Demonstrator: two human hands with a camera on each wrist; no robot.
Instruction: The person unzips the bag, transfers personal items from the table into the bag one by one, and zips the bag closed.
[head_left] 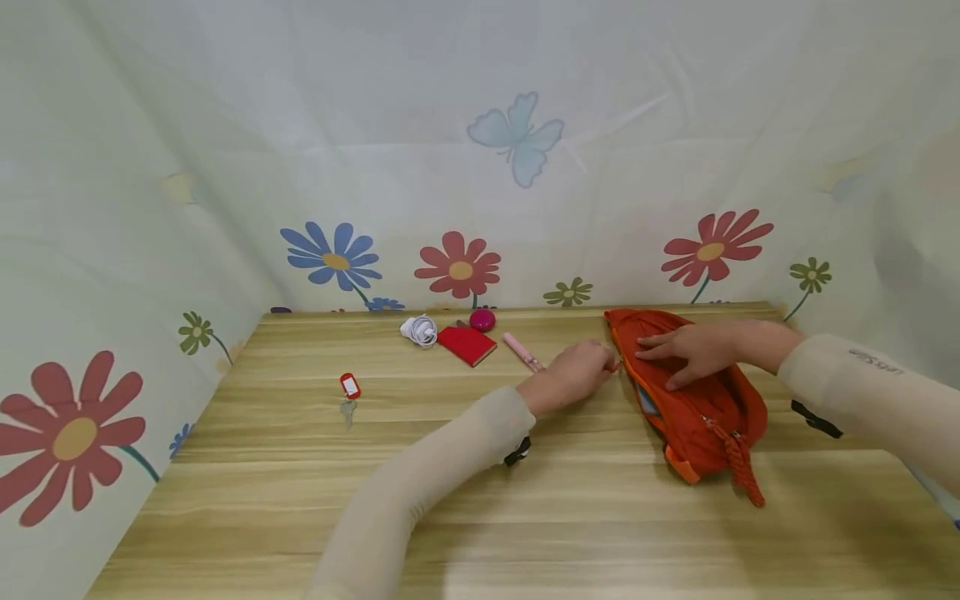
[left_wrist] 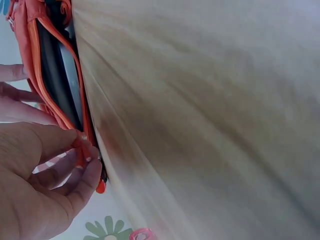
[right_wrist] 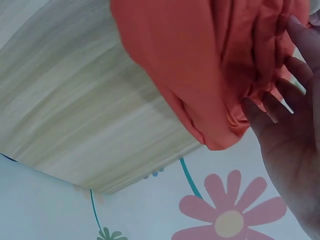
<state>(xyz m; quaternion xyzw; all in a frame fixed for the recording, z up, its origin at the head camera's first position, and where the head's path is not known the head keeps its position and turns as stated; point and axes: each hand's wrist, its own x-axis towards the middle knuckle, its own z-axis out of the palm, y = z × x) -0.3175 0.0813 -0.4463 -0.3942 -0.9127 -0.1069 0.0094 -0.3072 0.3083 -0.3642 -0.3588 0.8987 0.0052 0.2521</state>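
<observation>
Left hand (head_left: 573, 377) pinches what looks like the zip pull (left_wrist: 80, 157); right hand (head_left: 697, 348) lies loosely spread on the orange pouch (head_left: 693, 412), right side of the table (head_left: 570, 517). Best brace it taut, draw evenly!

The bag (head_left: 701, 412) over there is orange-red, the notebook (head_left: 467, 344) red, the tube (head_left: 522, 352) pale pink, the round case (head_left: 482, 320) magenta, the cable (head_left: 423, 331) white, the key tag (head_left: 350, 386) red and white, the table (head_left: 262, 475) streaked yellowish tan, the sleeves (head_left: 442, 454) cream, the whitish curtain (head_left: 360, 108) printed with red, blue and green flowers (head_left: 461, 271)
</observation>
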